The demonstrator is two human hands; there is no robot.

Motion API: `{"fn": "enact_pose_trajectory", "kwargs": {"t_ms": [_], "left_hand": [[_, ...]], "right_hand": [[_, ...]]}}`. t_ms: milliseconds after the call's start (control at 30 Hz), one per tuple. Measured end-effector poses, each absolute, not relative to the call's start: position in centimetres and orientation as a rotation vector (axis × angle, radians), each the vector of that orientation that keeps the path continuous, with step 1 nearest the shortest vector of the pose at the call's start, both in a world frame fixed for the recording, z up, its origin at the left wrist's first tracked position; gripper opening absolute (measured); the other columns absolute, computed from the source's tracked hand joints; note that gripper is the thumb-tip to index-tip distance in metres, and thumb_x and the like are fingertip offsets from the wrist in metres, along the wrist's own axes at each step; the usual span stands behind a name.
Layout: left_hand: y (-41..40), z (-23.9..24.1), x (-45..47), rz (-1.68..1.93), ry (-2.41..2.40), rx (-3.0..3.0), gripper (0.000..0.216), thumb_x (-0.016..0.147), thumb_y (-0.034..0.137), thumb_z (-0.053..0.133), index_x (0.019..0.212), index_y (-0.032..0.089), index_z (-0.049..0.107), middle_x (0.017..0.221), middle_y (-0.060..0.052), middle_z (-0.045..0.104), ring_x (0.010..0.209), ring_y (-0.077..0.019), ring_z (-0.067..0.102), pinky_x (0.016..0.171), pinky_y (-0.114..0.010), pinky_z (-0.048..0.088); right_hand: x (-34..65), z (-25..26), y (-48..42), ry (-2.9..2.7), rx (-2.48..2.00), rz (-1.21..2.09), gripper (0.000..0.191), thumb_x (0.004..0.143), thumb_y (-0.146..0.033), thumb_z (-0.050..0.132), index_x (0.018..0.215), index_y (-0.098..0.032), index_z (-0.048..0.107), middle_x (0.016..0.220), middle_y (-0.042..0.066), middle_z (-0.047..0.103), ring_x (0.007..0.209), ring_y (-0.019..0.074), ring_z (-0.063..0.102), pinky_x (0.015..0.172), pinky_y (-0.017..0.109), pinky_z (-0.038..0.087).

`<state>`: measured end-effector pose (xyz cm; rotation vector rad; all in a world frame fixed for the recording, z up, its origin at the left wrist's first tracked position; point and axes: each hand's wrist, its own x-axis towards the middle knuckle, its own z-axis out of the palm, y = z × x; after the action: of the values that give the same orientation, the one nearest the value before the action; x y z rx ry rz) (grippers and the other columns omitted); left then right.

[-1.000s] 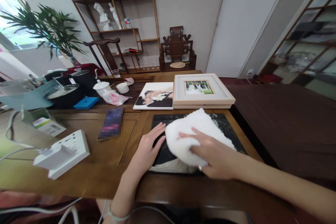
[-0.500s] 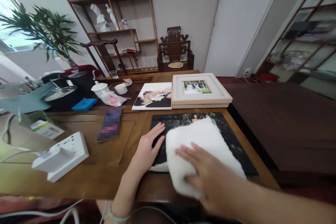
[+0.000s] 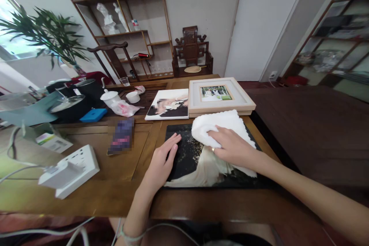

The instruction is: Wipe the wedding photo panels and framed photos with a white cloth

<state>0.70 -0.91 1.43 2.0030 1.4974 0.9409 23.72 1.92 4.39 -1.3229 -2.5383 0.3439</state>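
Note:
A dark photo print (image 3: 184,157), with a long pale dress in it, lies flat at the front of the wooden table. On its left edge rests my left hand (image 3: 164,159), fingers stretched out and holding nothing. My right hand (image 3: 227,144) presses a white towel (image 3: 230,121) against the print's far right part, its fingers bent into the cloth. The towel covers much of the print's upper right. Just behind it stand a pale wooden picture frame (image 3: 245,100) with a small photo and a white-edged photo panel (image 3: 170,103).
A white power strip (image 3: 82,169) with a plugged-in adapter sits at the left, near a pixelated purple item (image 3: 122,134). Farther back are a blue box (image 3: 93,115), a white teapot (image 3: 111,98) and a white cup (image 3: 133,97). A carved chair (image 3: 191,50) stands behind the table.
My right hand has pushed the towel away from me, toward the print's far edge, uncovering the pale dress at the near side. My left hand stays almost in place.

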Motion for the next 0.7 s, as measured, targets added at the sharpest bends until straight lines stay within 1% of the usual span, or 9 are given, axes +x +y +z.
{"fn": "enact_pose_trajectory", "kwargs": {"t_ms": [100,200,267,333,433,500,567,633,700], "left_hand": [[-1.3,2.0,0.8,1.013,1.496,1.86,0.049,0.098,0.039,0.027,0.129,0.014,0.055,0.137,-0.008,0.055,0.13,-0.0184,0.048,0.113,-0.039,0.031],[-1.4,2.1,0.8,1.043,1.483,1.831,0.052,0.098,0.042,0.026,0.13,0.013,0.054,0.138,-0.008,0.054,0.13,-0.019,0.047,0.113,-0.039,0.032],[-1.4,1.9,0.7,1.044,1.482,1.852,0.052,0.097,0.043,0.026,0.129,0.013,0.055,0.138,-0.009,0.053,0.131,-0.0194,0.046,0.113,-0.039,0.032],[-1.3,1.7,0.6,1.043,1.487,1.877,0.053,0.098,0.043,0.026,0.128,0.012,0.056,0.136,-0.009,0.056,0.129,-0.0192,0.048,0.112,-0.038,0.033],[-1.3,1.3,0.6,1.018,1.503,1.931,0.051,0.098,0.039,0.024,0.126,0.012,0.057,0.133,-0.01,0.058,0.127,-0.0186,0.051,0.111,-0.038,0.036],[-1.2,1.1,0.5,0.982,1.496,2.015,0.046,0.097,0.037,0.032,0.125,0.011,0.058,0.133,-0.01,0.058,0.127,-0.0192,0.05,0.111,-0.038,0.036],[-1.1,0.8,0.5,0.949,1.487,2.108,0.042,0.093,0.035,0.044,0.125,0.011,0.058,0.134,-0.012,0.057,0.128,-0.0207,0.05,0.11,-0.039,0.037],[-0.8,0.6,0.4,0.941,1.487,2.171,0.042,0.089,0.033,0.053,0.125,0.011,0.058,0.134,-0.013,0.057,0.127,-0.0221,0.05,0.109,-0.039,0.039],[-0.7,0.5,0.5,0.953,1.482,2.202,0.041,0.088,0.031,0.056,0.124,0.011,0.059,0.133,-0.013,0.058,0.127,-0.0228,0.051,0.108,-0.04,0.04]], "right_hand": [[22.5,4.1,0.2,-2.619,-1.102,0.4,0.043,0.067,-0.011,0.052,0.109,-0.01,0.065,0.133,0.023,0.052,0.131,0.0331,0.038,0.108,0.053,0.026],[21.3,3.9,-2.2,-2.759,-0.662,0.523,0.036,0.068,-0.016,0.057,0.101,-0.013,0.068,0.142,0.02,0.044,0.137,0.028,0.03,0.115,0.047,0.009],[21.1,4.0,-3.2,-2.815,-0.41,0.602,0.034,0.07,-0.021,0.058,0.102,-0.015,0.068,0.142,0.016,0.045,0.137,0.0259,0.029,0.115,0.045,0.005],[21.4,4.3,-3.6,-2.819,-0.285,0.668,0.037,0.07,-0.022,0.057,0.105,-0.015,0.066,0.142,0.014,0.046,0.137,0.0239,0.03,0.116,0.042,0.004],[22.8,5.3,-3.7,-2.785,-0.314,0.785,0.043,0.064,-0.019,0.056,0.106,-0.015,0.065,0.14,0.013,0.048,0.134,0.023,0.036,0.116,0.038,0.008],[24.1,6.1,-3.7,-2.775,-0.49,0.845,0.04,0.061,-0.014,0.054,0.099,-0.017,0.067,0.136,0.011,0.052,0.128,0.0237,0.043,0.114,0.037,0.018],[25.6,6.6,-3.5,-2.776,-0.756,0.848,0.035,0.06,-0.01,0.05,0.09,-0.018,0.067,0.127,0.01,0.058,0.12,0.0263,0.05,0.105,0.038,0.033],[26.8,6.6,-2.6,-2.738,-1.029,0.787,0.034,0.065,-0.011,0.049,0.092,-0.017,0.067,0.114,0.013,0.063,0.11,0.0292,0.056,0.092,0.039,0.044],[27.3,6.1,-1.2,-2.613,-1.211,0.679,0.031,0.074,-0.017,0.047,0.1,-0.015,0.065,0.103,0.015,0.066,0.101,0.0315,0.059,0.082,0.04,0.047]]}}
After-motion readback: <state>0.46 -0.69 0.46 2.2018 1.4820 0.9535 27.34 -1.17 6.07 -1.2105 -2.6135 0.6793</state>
